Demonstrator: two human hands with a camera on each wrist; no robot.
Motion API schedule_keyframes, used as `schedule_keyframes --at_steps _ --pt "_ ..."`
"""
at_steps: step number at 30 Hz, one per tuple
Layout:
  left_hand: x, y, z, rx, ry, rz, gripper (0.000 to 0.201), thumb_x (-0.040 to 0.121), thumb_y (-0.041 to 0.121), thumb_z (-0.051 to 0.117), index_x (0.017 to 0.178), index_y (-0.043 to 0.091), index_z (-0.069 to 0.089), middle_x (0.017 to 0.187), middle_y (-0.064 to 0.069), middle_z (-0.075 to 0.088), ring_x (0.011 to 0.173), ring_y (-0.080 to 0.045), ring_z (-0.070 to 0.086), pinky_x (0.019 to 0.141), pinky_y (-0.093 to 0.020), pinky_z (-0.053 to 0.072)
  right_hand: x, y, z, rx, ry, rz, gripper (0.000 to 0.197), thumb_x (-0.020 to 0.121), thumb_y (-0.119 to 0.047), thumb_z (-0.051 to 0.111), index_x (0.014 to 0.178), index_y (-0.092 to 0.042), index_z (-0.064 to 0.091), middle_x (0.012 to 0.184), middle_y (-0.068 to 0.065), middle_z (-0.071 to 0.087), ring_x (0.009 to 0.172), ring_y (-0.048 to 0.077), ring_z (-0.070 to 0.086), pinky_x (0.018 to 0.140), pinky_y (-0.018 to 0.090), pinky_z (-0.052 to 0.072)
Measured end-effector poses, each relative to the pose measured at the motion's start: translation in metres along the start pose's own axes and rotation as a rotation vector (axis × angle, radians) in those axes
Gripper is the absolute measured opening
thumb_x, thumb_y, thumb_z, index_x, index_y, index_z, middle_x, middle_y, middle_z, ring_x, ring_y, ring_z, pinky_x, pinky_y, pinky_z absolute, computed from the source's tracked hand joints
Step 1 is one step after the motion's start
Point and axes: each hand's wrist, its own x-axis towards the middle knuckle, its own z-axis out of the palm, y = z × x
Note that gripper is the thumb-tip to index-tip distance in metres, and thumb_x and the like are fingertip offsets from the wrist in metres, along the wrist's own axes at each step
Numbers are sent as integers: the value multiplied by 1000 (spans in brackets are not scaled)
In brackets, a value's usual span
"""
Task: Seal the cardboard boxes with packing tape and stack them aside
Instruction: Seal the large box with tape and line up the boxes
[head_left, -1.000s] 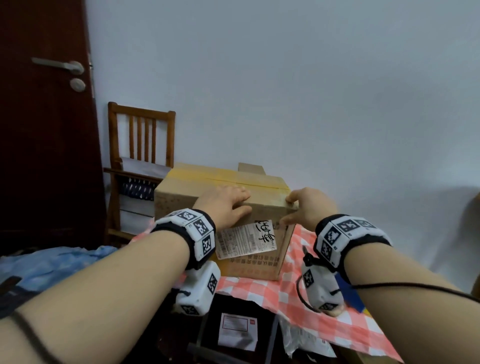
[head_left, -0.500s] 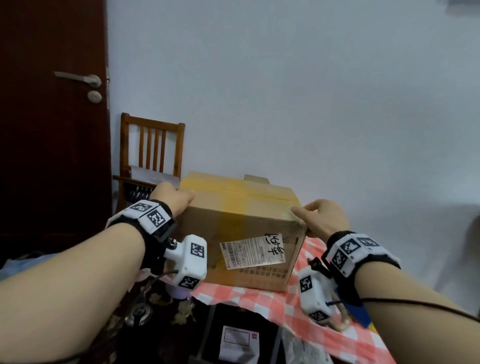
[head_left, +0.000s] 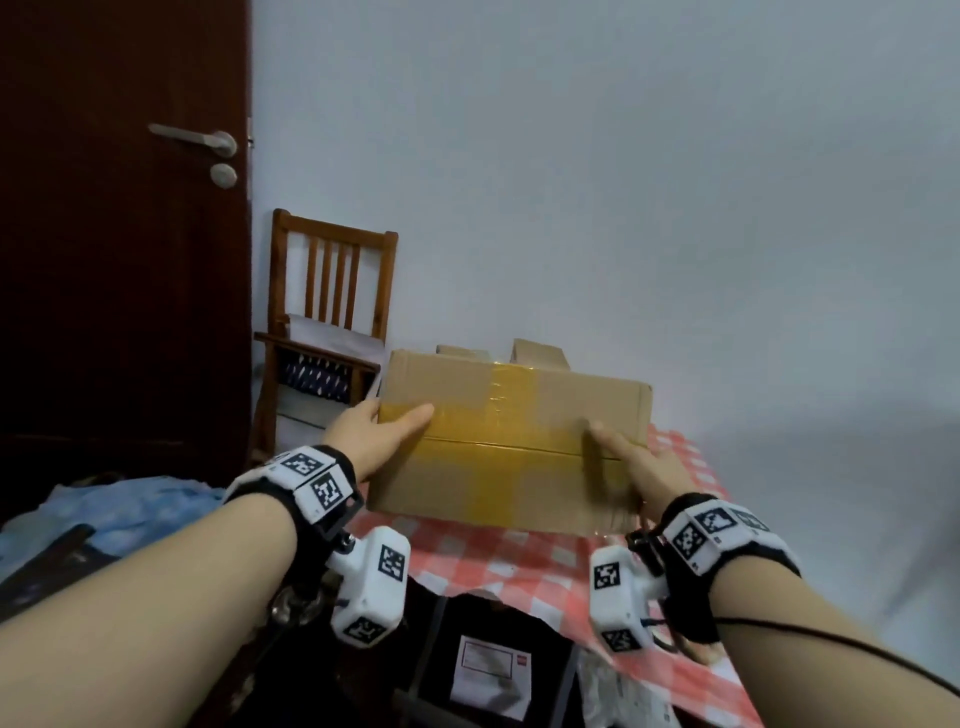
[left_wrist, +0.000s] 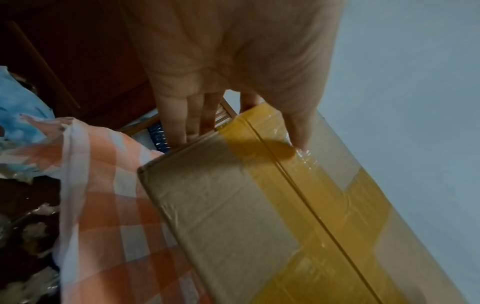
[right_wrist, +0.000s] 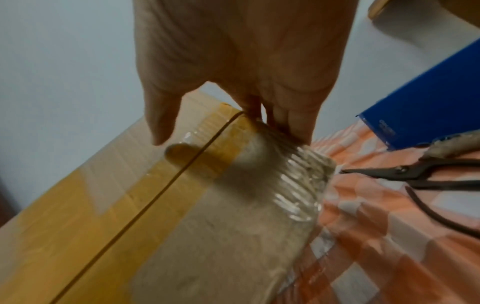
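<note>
The box (head_left: 511, 441) stands between the two hands, tipped so that its taped face turns toward the person, its lower edge resting on the checked cloth (head_left: 519, 566) that covers the surface. The left hand (head_left: 371, 439) grasps the box's left end: its thumb lies across the taped face while the fingers (left_wrist: 179, 123) reach round behind the side wall, as the left wrist view shows. The right hand (head_left: 636, 460) grasps the right end the same way, thumb on the front face near the seam and fingers (right_wrist: 293, 121) wrapped over the right edge, where the clear tape is wrinkled. Yellow tape (head_left: 514, 457) runs along the seam between the hands, and a second strip crosses it in the middle (the cross shows plainly in the head view). Just behind the box, beyond both hands, the tops of other boxes (head_left: 537, 353) show against the wall. To the right of the right hand, on the cloth, lie dark scissors (right_wrist: 405, 174), their tips pointing at the box's lower corner and nearly touching it; a blue box (right_wrist: 426, 94) sits beyond them. To the left of the left hand and farther back stands a wooden chair (head_left: 332, 322) beside a dark door (head_left: 124, 234). Below the left forearm lies a blue cloth (head_left: 119, 512).
</note>
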Motion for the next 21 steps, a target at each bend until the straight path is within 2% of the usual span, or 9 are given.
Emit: schedule_keyframes --at_steps 2,4,6,9,12,15,17,19,21 --pt "1 0 1 82 83 28 65 81 68 52 115 15 65 116 -9 65 106 -29 60 92 -36 47 0 0 1 -47 26 -53 89 47 -75 74 114 -17 61 106 4 67 95 27 64 89 45 53" --pt "2 3 2 141 165 86 58 89 61 45 89 10 72 99 -13 69 97 -31 61 79 -31 44 -5 -2 -2 -91 26 -92 78 64 -64 73 121 -13 55 114 6 65 100 28 63 90 43 52" --pt "1 3 3 122 171 117 55 89 57 47 77 9 71 87 -13 69 89 -30 62 73 -30 42 -6 -4 -7 -104 19 -91 65 75 -50 73 123 -10 53 117 8 63 103 29 61 89 41 51" --pt "2 -1 0 38 187 109 45 90 49 53 82 9 72 91 -13 69 92 -31 62 83 -34 47 -5 -7 -15 -116 -22 -59 52 75 -38 78 114 -9 60 108 5 65 91 21 62 73 30 52" --pt "1 7 -2 -15 235 6 59 88 62 46 78 6 63 98 -18 64 98 -35 59 93 -42 45 -7 -8 -18 18 -55 50 75 64 -59 76 121 -14 57 114 9 63 97 29 62 84 42 53" --pt "2 12 0 11 204 -112 89 76 79 46 115 0 59 115 -19 59 108 -36 55 99 -45 42 -12 -6 -16 -4 -46 68 80 75 -76 52 128 -15 51 126 15 57 108 36 58 92 49 49" --pt "3 11 3 22 201 -123 80 80 65 56 121 -3 55 120 -22 59 108 -38 56 98 -45 45 -12 -6 -13 -6 -27 59 63 85 -64 49 120 -11 52 122 14 58 107 34 57 96 50 47" --pt "5 8 3 25 202 -117 61 84 51 60 113 -3 59 114 -22 61 102 -37 58 95 -46 47 -11 -4 -11 64 -46 94 54 88 -51 55 122 -9 49 109 11 57 103 33 55 95 51 46" --pt "6 8 2 4 188 -100 48 85 41 62 106 -2 61 107 -21 63 98 -37 59 92 -47 49 -10 -4 -10 100 -77 116 40 90 -41 57 111 -7 49 93 8 55 98 33 54 93 49 47"
